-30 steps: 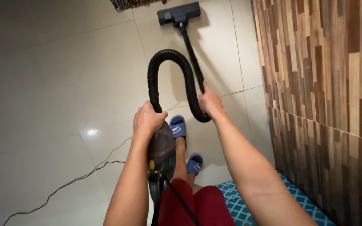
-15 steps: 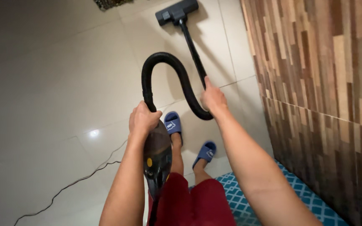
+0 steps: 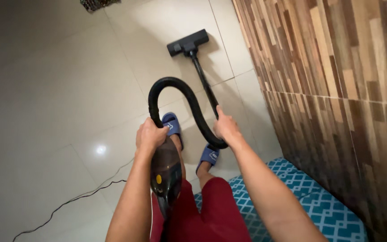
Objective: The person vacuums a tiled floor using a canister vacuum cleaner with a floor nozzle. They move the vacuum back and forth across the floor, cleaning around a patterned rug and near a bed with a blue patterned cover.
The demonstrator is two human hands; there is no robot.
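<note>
With the left hand wrapped around the dark handheld vacuum body and the right hand closed on the black rigid wand, the flat black floor nozzle probably sits flush, so keep it level.

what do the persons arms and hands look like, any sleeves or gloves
Both forearms are bare, with no sleeves in view. The left hand and right hand wear no gloves, and no rings, watch or bracelet show.

Vacuum cleaner body: dark brown, glossy, 1 yellow round button, carried off the floor, nose up. Ribbed black hose arcs up from the body, dips into a low loop, and joins the rigid black wand. Floor head lies flat on pale tile near the wood-pattern wall.
</note>
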